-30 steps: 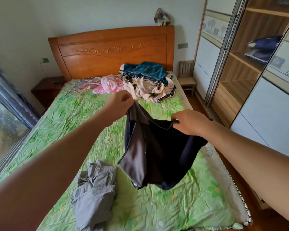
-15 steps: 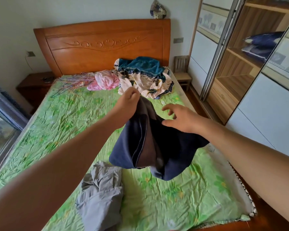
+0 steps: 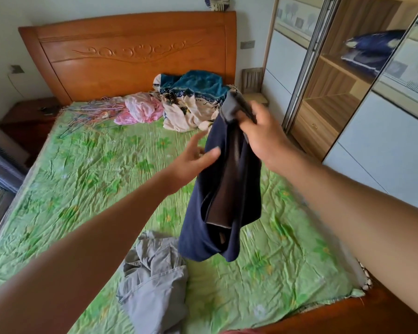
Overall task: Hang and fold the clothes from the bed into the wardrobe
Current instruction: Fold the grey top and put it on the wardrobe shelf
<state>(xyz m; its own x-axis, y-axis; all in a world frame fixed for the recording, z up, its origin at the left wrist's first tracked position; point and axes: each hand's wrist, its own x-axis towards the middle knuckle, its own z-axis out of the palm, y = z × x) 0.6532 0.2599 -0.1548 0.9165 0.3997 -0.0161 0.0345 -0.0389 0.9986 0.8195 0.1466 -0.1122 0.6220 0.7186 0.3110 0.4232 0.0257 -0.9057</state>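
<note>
Green bed (image 3: 94,179) below me, wardrobe (image 3: 328,92) open to the right. My right hand (image 3: 263,133) grips the navy garment (image 3: 227,189) by its top, hanging over the bed. My left hand (image 3: 193,160) is spread loose at its edge. A grey garment (image 3: 152,280) lies crumpled on the bed.

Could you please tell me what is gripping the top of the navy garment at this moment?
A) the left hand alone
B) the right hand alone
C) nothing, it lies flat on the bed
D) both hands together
B: the right hand curls round the top of the navy garment, which hangs above the bed, while the left hand is open beside it.
</note>
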